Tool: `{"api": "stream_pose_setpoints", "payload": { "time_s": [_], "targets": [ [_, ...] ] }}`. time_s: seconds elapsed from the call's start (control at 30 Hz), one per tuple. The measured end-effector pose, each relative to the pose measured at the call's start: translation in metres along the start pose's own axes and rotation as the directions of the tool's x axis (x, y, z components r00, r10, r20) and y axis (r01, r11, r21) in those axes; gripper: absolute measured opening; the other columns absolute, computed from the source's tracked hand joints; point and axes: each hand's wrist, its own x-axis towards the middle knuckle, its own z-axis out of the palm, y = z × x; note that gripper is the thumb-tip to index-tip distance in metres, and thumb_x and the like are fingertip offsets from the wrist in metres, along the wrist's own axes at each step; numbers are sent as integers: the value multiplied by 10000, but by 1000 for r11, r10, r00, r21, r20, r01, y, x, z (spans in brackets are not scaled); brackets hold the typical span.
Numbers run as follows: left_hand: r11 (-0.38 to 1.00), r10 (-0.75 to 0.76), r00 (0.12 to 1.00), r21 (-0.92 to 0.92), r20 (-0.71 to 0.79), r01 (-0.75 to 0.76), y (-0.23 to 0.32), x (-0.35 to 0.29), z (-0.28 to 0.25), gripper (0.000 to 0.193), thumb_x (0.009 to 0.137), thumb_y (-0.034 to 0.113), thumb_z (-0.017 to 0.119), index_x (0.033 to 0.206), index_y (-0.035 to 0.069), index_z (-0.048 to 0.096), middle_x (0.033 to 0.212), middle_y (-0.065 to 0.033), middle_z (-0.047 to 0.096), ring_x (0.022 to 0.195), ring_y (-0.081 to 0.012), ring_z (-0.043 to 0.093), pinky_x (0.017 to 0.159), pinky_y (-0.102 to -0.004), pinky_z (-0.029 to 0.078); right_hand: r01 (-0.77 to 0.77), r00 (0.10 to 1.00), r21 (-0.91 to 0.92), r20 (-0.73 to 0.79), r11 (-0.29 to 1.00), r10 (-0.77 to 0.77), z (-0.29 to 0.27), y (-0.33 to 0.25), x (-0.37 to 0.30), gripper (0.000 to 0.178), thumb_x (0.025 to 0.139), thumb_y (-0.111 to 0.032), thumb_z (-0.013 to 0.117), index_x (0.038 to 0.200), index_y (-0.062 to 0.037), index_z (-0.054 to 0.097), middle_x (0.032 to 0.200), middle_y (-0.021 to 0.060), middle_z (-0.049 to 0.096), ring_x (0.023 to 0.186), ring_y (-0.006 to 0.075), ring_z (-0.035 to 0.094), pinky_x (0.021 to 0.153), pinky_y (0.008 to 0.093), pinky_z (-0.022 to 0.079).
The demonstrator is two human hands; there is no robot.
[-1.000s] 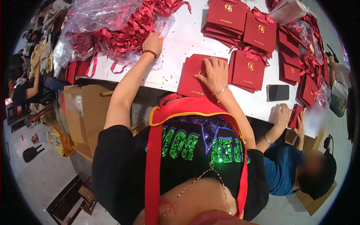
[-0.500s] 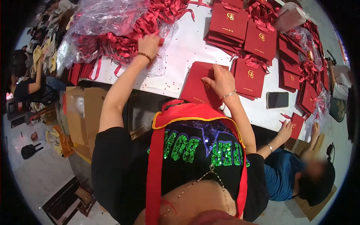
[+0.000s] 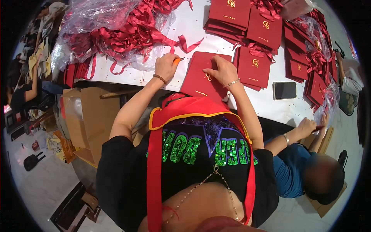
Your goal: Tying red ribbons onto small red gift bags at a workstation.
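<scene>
My left hand (image 3: 165,69) is closed over the table's near edge, holding a small tool with an orange handle (image 3: 177,61) and a thin dark tip. A red ribbon (image 3: 168,41) runs from that hand up to a tangled heap of red ribbons (image 3: 119,42) on clear plastic. My right hand (image 3: 225,72) grips the upper right part of a flat dark-red gift bag (image 3: 195,77) with gold print, thumb lying on its face. The bag lies tilted at the near edge, and the fingertips at its top are partly hidden.
Piles of red gift bags (image 3: 253,65) with ribbon handles cover the right side of the white table (image 3: 135,77). A phone (image 3: 285,90) lies near them. At right, a co-worker in blue (image 3: 290,170) reaches onto the table. An open cardboard box (image 3: 102,123) stands left below the edge.
My left hand has drawn back from the ribbon heap toward the bag, trailing a ribbon. My right hand stays on the bag. The co-worker's hands have moved closer together.
</scene>
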Motion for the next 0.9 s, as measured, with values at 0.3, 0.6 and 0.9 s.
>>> {"api": "stream_pose_setpoints", "payload": {
  "time_s": [0.3,0.6,0.9],
  "targets": [
    [996,17,1000,92,-1,-16,-12,-3,-25,120,743,171,581,756,58,622,777,-115,589,772,-290,543,682,-405,419,41,995,24,-94,999,-38,7,5,-5,448,679,-375,696,957,-48,568,825,136,611,746,317,592,637,401,469],
    [399,-47,924,-841,380,366,51,15,-37,154,859,40,441,991,0,511,838,-71,615,732,-101,565,676,-221,447,-108,994,73,34,991,106,-7,-2,3,479,673,-410,691,958,-43,575,816,157,625,785,330,600,655,412,458],
    [365,-77,804,-733,590,574,73,18,-28,168,829,83,560,967,-7,594,747,-47,625,628,-68,552,562,-174,428,-165,982,230,129,959,138,-15,-4,5,486,719,-330,686,1068,-9,579,921,171,633,893,234,616,757,317,461]
  ]
}}
